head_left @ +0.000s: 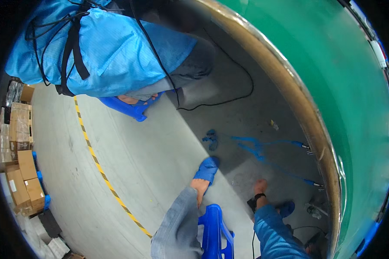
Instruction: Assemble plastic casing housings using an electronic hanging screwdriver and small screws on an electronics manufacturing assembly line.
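Note:
My right hand (260, 186) hangs low over the shaded floor at the edge of the tabletop, below a blue sleeve and a black wristband (259, 196). A small black item (251, 203) sits against the wrist, and a black cord runs downward near it. The hand is small and dim, and its fingers cannot be made out, nor whether it holds anything. Nearest to it on the floor are blue coiled cords (251, 146) with metal clips (317, 184) by the table edge. My left hand is out of view.
A green-topped table (354, 129) with a brown edge curves along the right. A person in a blue gown (116, 56) sits at upper left on a blue stool (136, 111). Another blue stool (212, 233) stands beside my leg. Floor tape (97, 166) and cardboard boxes (26, 185) lie left.

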Demonstrator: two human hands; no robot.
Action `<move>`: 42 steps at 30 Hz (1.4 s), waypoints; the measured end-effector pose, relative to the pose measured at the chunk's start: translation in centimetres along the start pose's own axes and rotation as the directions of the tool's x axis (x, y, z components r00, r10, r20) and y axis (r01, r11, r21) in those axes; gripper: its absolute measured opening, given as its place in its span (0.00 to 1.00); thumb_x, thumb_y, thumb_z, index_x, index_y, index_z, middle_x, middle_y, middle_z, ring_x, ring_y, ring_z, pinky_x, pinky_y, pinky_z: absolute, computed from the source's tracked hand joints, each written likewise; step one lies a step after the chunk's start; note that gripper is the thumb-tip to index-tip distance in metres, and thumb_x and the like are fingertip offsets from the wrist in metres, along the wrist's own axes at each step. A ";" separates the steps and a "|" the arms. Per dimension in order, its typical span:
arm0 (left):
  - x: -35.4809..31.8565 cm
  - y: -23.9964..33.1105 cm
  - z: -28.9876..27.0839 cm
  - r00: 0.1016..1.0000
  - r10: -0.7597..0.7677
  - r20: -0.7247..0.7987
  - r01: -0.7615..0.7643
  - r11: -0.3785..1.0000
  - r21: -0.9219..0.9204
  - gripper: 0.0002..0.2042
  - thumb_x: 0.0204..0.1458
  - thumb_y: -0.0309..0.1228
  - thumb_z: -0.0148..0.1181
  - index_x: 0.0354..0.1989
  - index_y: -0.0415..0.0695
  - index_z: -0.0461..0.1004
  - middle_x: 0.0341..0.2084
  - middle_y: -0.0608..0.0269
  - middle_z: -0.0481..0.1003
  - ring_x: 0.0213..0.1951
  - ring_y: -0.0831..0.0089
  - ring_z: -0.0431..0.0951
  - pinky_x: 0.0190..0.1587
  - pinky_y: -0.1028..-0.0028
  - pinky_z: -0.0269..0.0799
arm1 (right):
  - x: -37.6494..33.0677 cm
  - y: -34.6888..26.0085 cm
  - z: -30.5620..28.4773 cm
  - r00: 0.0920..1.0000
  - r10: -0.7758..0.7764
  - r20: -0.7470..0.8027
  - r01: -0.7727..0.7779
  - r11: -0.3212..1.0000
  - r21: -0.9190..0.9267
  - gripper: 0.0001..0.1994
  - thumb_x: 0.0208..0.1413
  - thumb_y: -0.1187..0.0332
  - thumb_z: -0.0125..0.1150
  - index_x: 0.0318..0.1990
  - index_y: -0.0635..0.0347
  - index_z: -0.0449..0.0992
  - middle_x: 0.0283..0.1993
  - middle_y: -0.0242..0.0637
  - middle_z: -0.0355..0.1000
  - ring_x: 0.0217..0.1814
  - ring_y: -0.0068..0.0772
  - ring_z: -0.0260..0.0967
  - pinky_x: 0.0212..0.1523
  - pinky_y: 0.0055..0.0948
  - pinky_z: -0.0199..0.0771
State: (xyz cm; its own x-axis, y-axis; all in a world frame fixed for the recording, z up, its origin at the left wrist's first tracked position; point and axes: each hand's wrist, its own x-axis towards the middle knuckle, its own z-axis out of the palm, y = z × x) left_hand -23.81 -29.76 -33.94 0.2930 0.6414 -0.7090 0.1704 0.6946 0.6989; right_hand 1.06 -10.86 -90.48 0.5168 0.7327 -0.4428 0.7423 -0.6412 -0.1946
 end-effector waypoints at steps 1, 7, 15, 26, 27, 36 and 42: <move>0.1 -0.1 0.0 1.000 0.006 0.004 -0.006 1.000 0.004 0.10 0.62 0.33 0.54 0.46 0.42 0.74 0.39 0.45 0.77 0.43 0.45 0.78 0.45 0.54 0.73 | 0.5 0.4 0.1 1.000 0.002 -0.006 -0.002 1.000 0.004 0.09 0.60 0.70 0.64 0.41 0.68 0.82 0.44 0.55 0.81 0.48 0.59 0.79 0.49 0.48 0.78; 0.0 -1.6 1.5 0.998 0.025 -0.064 -0.023 0.999 0.030 0.12 0.62 0.36 0.55 0.47 0.41 0.74 0.37 0.47 0.78 0.39 0.47 0.79 0.42 0.55 0.74 | -1.5 0.0 1.2 0.958 -0.285 -0.024 0.280 0.951 -0.133 0.12 0.58 0.72 0.62 0.47 0.67 0.81 0.50 0.55 0.80 0.52 0.60 0.78 0.56 0.47 0.78; 33.7 -12.1 -16.8 0.967 0.156 -0.200 -0.120 0.976 0.181 0.21 0.65 0.40 0.51 0.61 0.42 0.69 0.57 0.47 0.69 0.60 0.54 0.67 0.62 0.59 0.60 | -5.5 -0.8 -3.2 0.952 -0.306 0.006 0.306 0.950 -0.070 0.10 0.52 0.79 0.58 0.43 0.65 0.78 0.42 0.52 0.78 0.43 0.53 0.77 0.47 0.46 0.76; 6.9 -24.6 9.9 0.842 0.282 0.461 -0.537 0.531 0.656 0.09 0.53 0.34 0.60 0.32 0.42 0.83 0.29 0.50 0.81 0.33 0.49 0.81 0.34 0.54 0.75 | -29.1 -11.9 -29.0 0.603 -0.502 0.620 0.294 0.862 0.413 0.12 0.65 0.78 0.49 0.36 0.63 0.81 0.24 0.34 0.75 0.26 0.27 0.74 0.31 0.27 0.75; 6.4 -24.3 9.4 0.844 0.361 0.395 -0.536 0.564 0.628 0.08 0.49 0.34 0.62 0.26 0.46 0.86 0.27 0.50 0.83 0.31 0.48 0.82 0.33 0.53 0.77 | -32.6 -13.3 -33.0 0.578 -0.581 0.573 0.364 0.812 0.456 0.11 0.61 0.79 0.50 0.36 0.62 0.81 0.27 0.37 0.76 0.28 0.30 0.75 0.32 0.31 0.76; 3.6 -7.7 0.7 0.922 0.233 0.308 -0.381 0.414 0.827 0.11 0.59 0.33 0.58 0.39 0.40 0.83 0.37 0.51 0.82 0.40 0.56 0.82 0.43 0.60 0.77 | -48.1 -17.6 -71.4 0.477 -0.872 -0.113 0.784 0.364 0.503 0.08 0.58 0.86 0.54 0.38 0.67 0.77 0.39 0.44 0.72 0.43 0.43 0.71 0.48 0.33 0.71; 8.9 2.1 5.6 0.874 0.178 0.452 -0.486 0.344 0.804 0.12 0.61 0.34 0.56 0.42 0.40 0.82 0.40 0.49 0.81 0.44 0.55 0.81 0.46 0.59 0.76 | -39.3 -8.2 -74.1 0.882 -0.370 -0.292 0.470 0.637 0.612 0.06 0.67 0.79 0.53 0.42 0.65 0.78 0.41 0.38 0.73 0.44 0.31 0.70 0.49 0.28 0.71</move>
State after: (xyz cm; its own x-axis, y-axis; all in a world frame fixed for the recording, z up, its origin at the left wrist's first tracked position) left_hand -15.53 -24.42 -38.26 0.7116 0.5371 -0.4529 0.6725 -0.3341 0.6605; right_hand 6.30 -17.52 -6.66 0.3062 0.9499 -0.0627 0.4545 -0.2037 -0.8671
